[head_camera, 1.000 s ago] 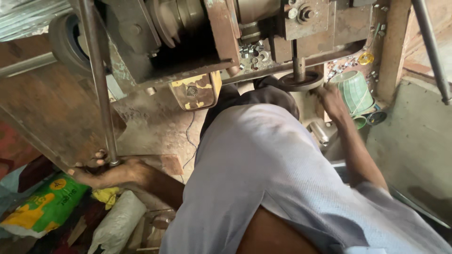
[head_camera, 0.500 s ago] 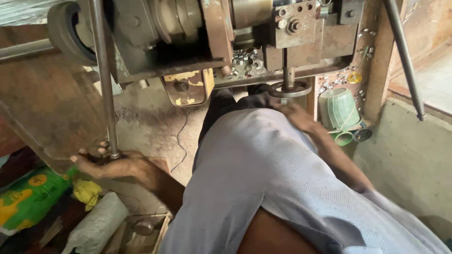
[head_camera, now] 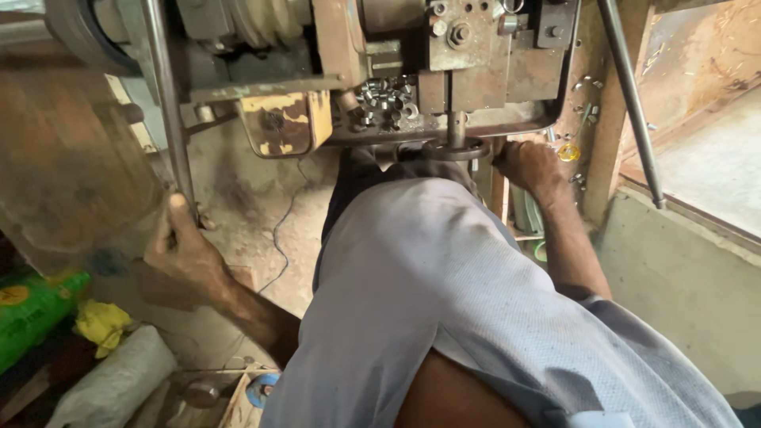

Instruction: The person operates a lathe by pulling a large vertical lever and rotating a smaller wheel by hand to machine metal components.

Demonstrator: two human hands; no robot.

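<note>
Head view, looking down over grey shirt (head_camera: 444, 293) at an old press (head_camera: 396, 71) across top of frame. Left hand (head_camera: 186, 257) at centre-left is wrapped round the lower end of a long steel lever (head_camera: 168, 111) that runs up to upper left; thumb points up along it, fingers curled behind, so a firm grasp. Half a sec ago that hand sat lower in frame on the same lever; now it shows higher and nearer, with the camera tipped in closer to the machine. Right hand (head_camera: 529, 168), upper right of centre, is at the round die ring (head_camera: 453, 147) under the vertical ram (head_camera: 455, 119); fingers bent inward at the ring's right edge, but can't tell if they pinch a part or just rest there. A sec ago it was further right by the green tub, so it has come in to the die. Small metal bits (head_camera: 384, 101) piled on the ledge just left of the ram. Second rod (head_camera: 630, 95) slants down at upper right, untouched. Green sack (head_camera: 32, 317) at lower left.
</note>
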